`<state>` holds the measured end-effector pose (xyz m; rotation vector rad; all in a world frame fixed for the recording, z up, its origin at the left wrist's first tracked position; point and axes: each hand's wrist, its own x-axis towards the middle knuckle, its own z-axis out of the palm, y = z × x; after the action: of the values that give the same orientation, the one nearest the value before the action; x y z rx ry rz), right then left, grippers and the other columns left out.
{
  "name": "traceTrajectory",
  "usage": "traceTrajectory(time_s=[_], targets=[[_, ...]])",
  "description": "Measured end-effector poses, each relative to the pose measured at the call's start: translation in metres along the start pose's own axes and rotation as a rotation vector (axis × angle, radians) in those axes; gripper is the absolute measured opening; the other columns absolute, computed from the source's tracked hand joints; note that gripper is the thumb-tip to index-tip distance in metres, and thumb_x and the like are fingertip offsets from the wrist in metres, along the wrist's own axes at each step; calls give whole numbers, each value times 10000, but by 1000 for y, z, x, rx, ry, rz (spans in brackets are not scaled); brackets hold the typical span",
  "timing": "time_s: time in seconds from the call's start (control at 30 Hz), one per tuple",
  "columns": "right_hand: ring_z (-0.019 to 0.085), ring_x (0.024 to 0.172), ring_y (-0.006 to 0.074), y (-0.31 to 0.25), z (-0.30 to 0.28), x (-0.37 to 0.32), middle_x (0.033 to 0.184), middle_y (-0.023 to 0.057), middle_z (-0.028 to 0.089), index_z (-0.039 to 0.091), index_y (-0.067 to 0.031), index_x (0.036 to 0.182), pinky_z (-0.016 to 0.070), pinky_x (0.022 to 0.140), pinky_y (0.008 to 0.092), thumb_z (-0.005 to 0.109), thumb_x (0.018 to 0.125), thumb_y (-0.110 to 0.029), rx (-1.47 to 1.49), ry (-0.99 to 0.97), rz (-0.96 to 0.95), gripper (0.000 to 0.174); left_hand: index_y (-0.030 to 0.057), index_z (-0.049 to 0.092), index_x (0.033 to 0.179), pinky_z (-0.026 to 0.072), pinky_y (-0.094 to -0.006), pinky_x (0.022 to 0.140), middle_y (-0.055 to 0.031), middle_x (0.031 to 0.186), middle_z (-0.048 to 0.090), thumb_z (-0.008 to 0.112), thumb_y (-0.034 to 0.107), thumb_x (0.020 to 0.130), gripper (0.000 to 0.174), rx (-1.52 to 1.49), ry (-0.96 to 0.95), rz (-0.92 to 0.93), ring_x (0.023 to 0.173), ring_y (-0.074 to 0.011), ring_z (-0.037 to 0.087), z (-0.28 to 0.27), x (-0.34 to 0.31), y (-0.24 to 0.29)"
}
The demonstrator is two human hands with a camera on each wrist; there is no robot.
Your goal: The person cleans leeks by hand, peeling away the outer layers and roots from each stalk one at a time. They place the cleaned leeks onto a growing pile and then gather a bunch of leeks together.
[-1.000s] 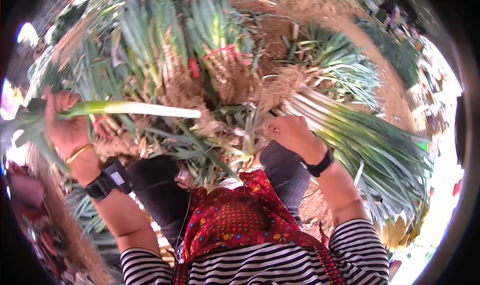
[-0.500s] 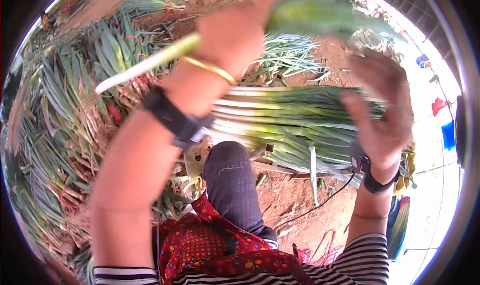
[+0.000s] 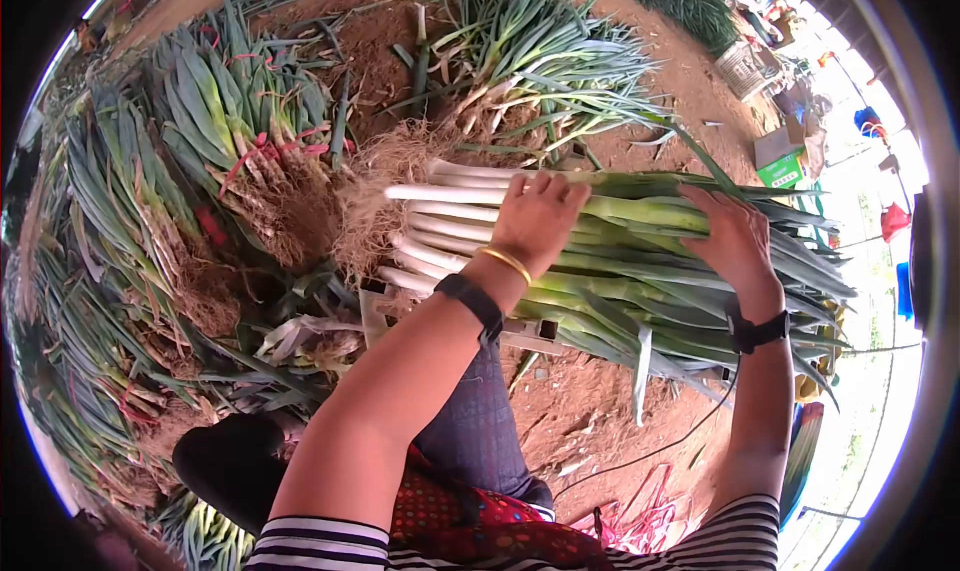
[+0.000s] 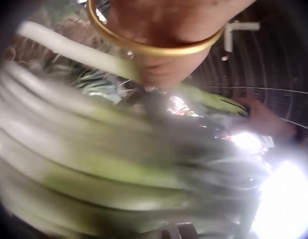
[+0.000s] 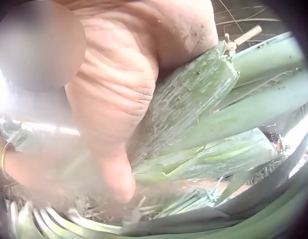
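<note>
My left hand (image 3: 540,219) grips a single leek (image 3: 428,193) around the middle of its stalk, with the bare white end pointing left. In the left wrist view the white shaft (image 4: 69,47) runs up under my hand. Farther along, my right hand (image 3: 738,239) holds the same leek's green leaves, thumb on the near side and fingers on the far side. The right wrist view shows broad leaves (image 5: 188,99) passing behind my thumb (image 5: 116,179). Both hands are over a row of leeks (image 3: 620,261) laid side by side, white ends left.
Root-covered leek bundles (image 3: 270,161) with red ties lie at left. A loose heap of leeks (image 3: 560,61) lies beyond the row. A pale frame (image 3: 530,337) shows under the row. Red strings (image 3: 645,516) lie on the soil near my leg, and a cable (image 3: 640,456) crosses the ground.
My left hand has carried the leek from the far left across to the row at right. My right hand has come from near my knee to the leaves and now holds them.
</note>
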<state>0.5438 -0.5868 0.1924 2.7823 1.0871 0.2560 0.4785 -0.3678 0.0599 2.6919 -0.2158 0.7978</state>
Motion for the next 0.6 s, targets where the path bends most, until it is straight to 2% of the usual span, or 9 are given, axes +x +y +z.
traceTrajectory(time_s=[0.07, 0.1, 0.13, 0.2, 0.23, 0.37, 0.47, 0.53, 0.6], targets=[[603, 874, 271, 7, 13, 6, 899, 69, 619, 550, -188, 1158, 476, 742, 381, 777, 592, -208, -9, -45, -17, 610, 181, 536, 1142, 379, -380, 879, -31, 1007, 575, 495, 87, 794, 363, -8, -175, -45, 1002, -188, 531, 16, 1, -17], [597, 897, 276, 5, 16, 9, 911, 72, 619, 541, -198, 1178, 470, 762, 376, 771, 608, -216, -14, -91, 31, 615, 217, 555, 1147, 369, -385, 903, -17, 1037, 577, 477, 72, 812, 373, -4, -220, -80, 1038, -189, 524, 25, 3, -20], [590, 920, 280, 3, 20, 12, 923, 76, 620, 531, -209, 1199, 464, 782, 370, 764, 623, -223, -19, -135, 82, 621, 217, 555, 1147, 369, -385, 903, -17, 1037, 577, 477, 72, 812, 373, -2, -223, -92, 1038, -189, 524, 30, 6, -24], [580, 961, 285, 12, 42, 14, 964, 82, 621, 519, -215, 1217, 453, 814, 370, 756, 641, -227, -19, -120, 19, 623, 217, 540, 1176, 371, -388, 922, -36, 1067, 575, 471, 69, 817, 395, -23, -300, -184, 1066, -200, 515, 40, 9, -31], [569, 1003, 291, 12, 48, 15, 1006, 88, 622, 507, -221, 1234, 442, 846, 369, 747, 659, -230, -24, -99, -34, 624, 224, 527, 1204, 381, -399, 932, -51, 1088, 572, 460, 92, 847, 386, -119, -458, -237, 1068, -225, 519, 46, 10, -37], [543, 1079, 283, 8, 45, 19, 1095, 99, 606, 510, -227, 1233, 418, 899, 371, 727, 689, -237, -64, -166, 11, 586, 233, 451, 1295, 408, -445, 892, -100, 1089, 563, 447, 174, 898, 402, -220, -599, -157, 1033, -283, 541, 57, 2, -59], [549, 1070, 280, 18, 45, 20, 1107, 98, 601, 521, -228, 1224, 421, 889, 387, 711, 712, -243, -21, -218, 50, 546, 233, 451, 1297, 413, -446, 873, -126, 1079, 559, 450, 186, 898, 402, -217, -626, -191, 1018, -293, 542, 55, -9, -81], [578, 974, 299, 28, 55, 16, 1025, 99, 615, 537, -218, 1203, 442, 822, 410, 688, 735, -237, -13, -104, -18, 493, 230, 470, 1284, 417, -439, 857, -144, 1076, 558, 462, 191, 894, 392, -182, -648, -178, 994, -294, 547, 52, -21, -84], [582, 939, 308, 19, 53, 20, 1000, 102, 614, 536, -215, 1202, 448, 796, 421, 681, 743, -232, 61, -179, 11, 481, 225, 495, 1263, 423, -429, 844, -147, 1012, 574, 479, 185, 885, 380, -127, -520, -144, 956, -295, 554, 60, -34, -89]])
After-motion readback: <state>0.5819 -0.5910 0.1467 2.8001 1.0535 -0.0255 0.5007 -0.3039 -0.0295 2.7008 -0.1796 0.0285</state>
